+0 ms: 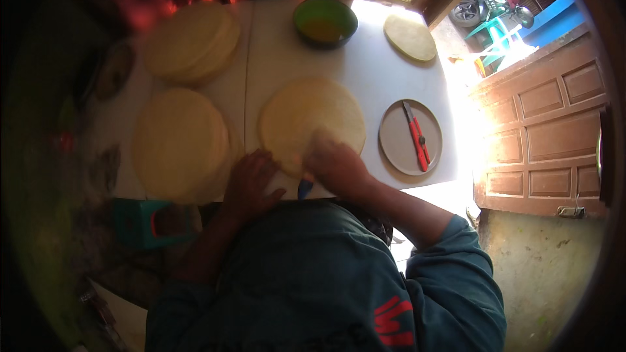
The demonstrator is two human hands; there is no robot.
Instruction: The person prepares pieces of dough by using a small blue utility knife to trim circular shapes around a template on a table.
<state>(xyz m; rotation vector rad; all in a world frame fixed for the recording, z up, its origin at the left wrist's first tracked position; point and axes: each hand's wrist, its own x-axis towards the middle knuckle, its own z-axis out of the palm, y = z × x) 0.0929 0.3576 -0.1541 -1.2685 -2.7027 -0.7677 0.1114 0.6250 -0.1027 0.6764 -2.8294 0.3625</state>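
In front of me on the white table lies a round, pale yellow flat sheet (306, 107), like thin dough. My right hand (336, 164) is closed over its near part, its fingers smeared by motion. From under that hand sticks the blue end of a tool (304, 188); its working end is hidden, so I cannot tell its kind. My left hand (256, 179) rests at the table's near edge, fingers stretched out, by the sheet's lower left rim. A stack of similar round sheets (179, 143) lies just left of it.
Another stack of round sheets (192, 42) is at the far left. A green bowl (325, 23) holds yellowish liquid. To the right, a red cutter knife (415, 137) lies on a grey plate (393, 146); beyond is a single round piece (409, 36). A brown door (548, 127) stands at right.
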